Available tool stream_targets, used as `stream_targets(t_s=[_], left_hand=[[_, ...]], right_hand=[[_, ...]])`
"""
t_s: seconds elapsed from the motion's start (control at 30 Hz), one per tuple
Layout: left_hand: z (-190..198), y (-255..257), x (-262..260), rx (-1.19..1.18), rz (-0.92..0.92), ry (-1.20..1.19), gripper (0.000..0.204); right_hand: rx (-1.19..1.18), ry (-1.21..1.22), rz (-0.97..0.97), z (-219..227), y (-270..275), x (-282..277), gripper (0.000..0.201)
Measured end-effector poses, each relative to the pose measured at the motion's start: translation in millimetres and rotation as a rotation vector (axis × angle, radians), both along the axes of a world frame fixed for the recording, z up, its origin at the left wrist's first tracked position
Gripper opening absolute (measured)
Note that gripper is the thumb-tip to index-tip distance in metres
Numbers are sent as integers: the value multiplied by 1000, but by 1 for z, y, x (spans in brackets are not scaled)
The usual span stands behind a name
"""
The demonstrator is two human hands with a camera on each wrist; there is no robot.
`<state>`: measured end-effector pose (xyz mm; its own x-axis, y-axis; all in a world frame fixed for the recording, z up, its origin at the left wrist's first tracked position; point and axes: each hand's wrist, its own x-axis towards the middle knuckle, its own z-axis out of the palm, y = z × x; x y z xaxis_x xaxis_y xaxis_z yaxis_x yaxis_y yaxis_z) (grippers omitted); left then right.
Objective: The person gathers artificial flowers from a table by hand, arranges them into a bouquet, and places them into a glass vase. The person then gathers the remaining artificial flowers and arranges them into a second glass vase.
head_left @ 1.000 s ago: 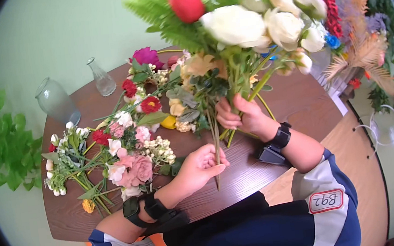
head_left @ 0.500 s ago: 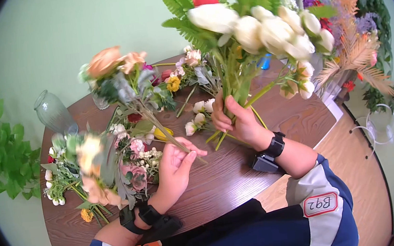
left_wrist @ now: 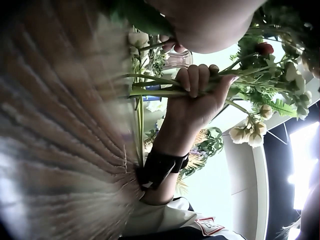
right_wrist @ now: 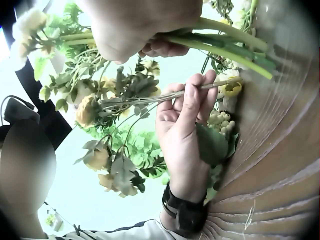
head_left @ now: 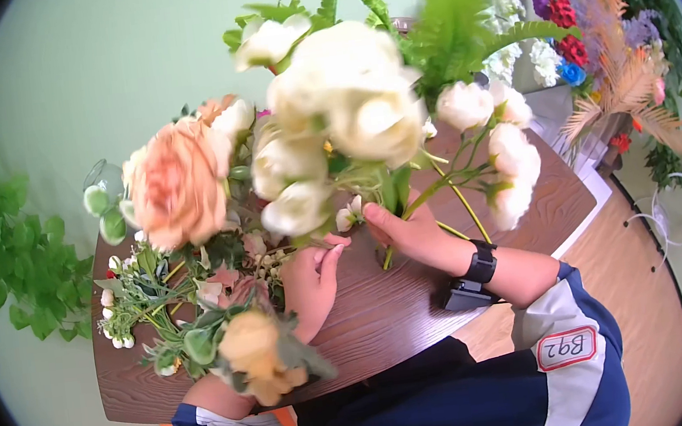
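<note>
My right hand [head_left: 415,234] grips a bunch of green stems [left_wrist: 155,92] over the table. Above that hand spread white flowers [head_left: 377,120] and fern leaves [head_left: 451,36]; a red bloom [left_wrist: 265,48] among them shows in the left wrist view. Thumb and fingers of my left hand [right_wrist: 185,120] pinch the thin brown stems [right_wrist: 145,100] of a peach flower spray. Its large peach rose [head_left: 178,181] leans up and left in the head view, while a yellowish bloom [head_left: 251,345] on it hangs over the left forearm.
Loose flowers [head_left: 136,299] lie on the left of the brown wooden table [head_left: 386,313]. A glass vase [head_left: 104,179] stands behind the peach rose, mostly hidden. More flowers, with orange dried-looking fronds [head_left: 608,86], stand at the back right. Green leafy vines [head_left: 13,250] hang at the left.
The peach spray has swung left and turned in my left hand, its blooms spreading nearer the camera. The white bunch stays in my right hand and has turned, its white blooms now facing the camera.
</note>
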<state>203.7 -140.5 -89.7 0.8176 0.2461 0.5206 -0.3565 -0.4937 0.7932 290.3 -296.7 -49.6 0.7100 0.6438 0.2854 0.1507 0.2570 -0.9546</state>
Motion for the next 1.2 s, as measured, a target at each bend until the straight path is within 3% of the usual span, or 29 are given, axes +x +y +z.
stream_targets(t_s=[0.07, 0.13, 0.2, 0.23, 0.33, 0.37, 0.4, 0.47, 0.53, 0.6, 0.63, 0.67, 0.73, 0.8, 0.83, 0.9, 0.93, 1.0, 1.07, 1.1, 1.13, 1.17, 1.2], left_hand=[[0, -3, 3, -46, -71, 49, 10], [7, -8, 3, -225, -159, 126, 10], [65, -19, -26, -1141, -1242, 184, 11], [54, -18, -20, -1131, -1242, 189, 11], [-9, -7, 12, -330, -187, 109, 13], [-4, -3, 4, 234, -88, 10, 13], [-3, -6, 8, -230, -154, 134, 12], [-1, -7, 4, -169, -67, 229, 12], [3, -7, 2, -171, -123, 243, 12], [14, -12, -2, -5, -55, 320, 13], [23, -11, -8, 175, -87, 325, 15], [-30, 15, -13, 716, -1, -169, 23], [-31, 18, -13, 694, -32, -126, 25], [-31, 19, -12, 656, -106, -48, 29], [-32, 20, -12, 635, -143, -9, 31], [-32, 20, -10, 591, -217, 61, 36], [-33, 20, -9, 565, -253, 93, 38], [-34, 21, -6, 518, -327, 146, 43], [-35, 22, -2, 481, -399, 192, 48], [-46, 22, 6, 764, -235, -245, 45], [-37, 21, 3, 758, -223, -252, 45], [-22, 19, -1, 504, -315, -163, 40], [-14, 16, -3, 241, -398, -78, 35]], right_hand=[[-151, -140, -228, 2, 3, 0, 29], [-133, -130, -190, 10, 3, -4, 40], [8, -291, -243, 11, 8, -8, 22], [-45, -134, -158, 16, 2, -13, 31], [-190, -241, -121, 16, -2, -9, 33], [-96, -102, -23, 18, -1, -10, 39], [-86, -108, -26, 19, -1, -13, 39], [-9, -124, 71, 22, -4, -14, 51], [-79, -108, 98, 5, -1, -6, 58], [-152, -93, 132, 0, 3, -6, 66], [-83, -147, 146, 0, 4, -9, 50], [-13, -199, 159, 3, 4, -13, 34], [8, -187, 172, 12, 2, -21, 30], [-149, -184, 149, 27, -10, -28, 24], [-101, -533, 76, 25, -14, -26, 20], [-104, -493, 79, 6, -18, -22, 20], [-104, -455, 76, -63, -111, -75, 20], [-102, -390, 64, -54, -96, -67, 20], [-91, -333, 50, -49, 5, -46, 20], [-85, -305, 46, -56, -10, -35, 20], [-82, -276, 43, -59, -9, -27, 20], [-84, -248, 45, -63, -6, -19, 20], [-91, -219, 52, -87, -115, -2, 20]])
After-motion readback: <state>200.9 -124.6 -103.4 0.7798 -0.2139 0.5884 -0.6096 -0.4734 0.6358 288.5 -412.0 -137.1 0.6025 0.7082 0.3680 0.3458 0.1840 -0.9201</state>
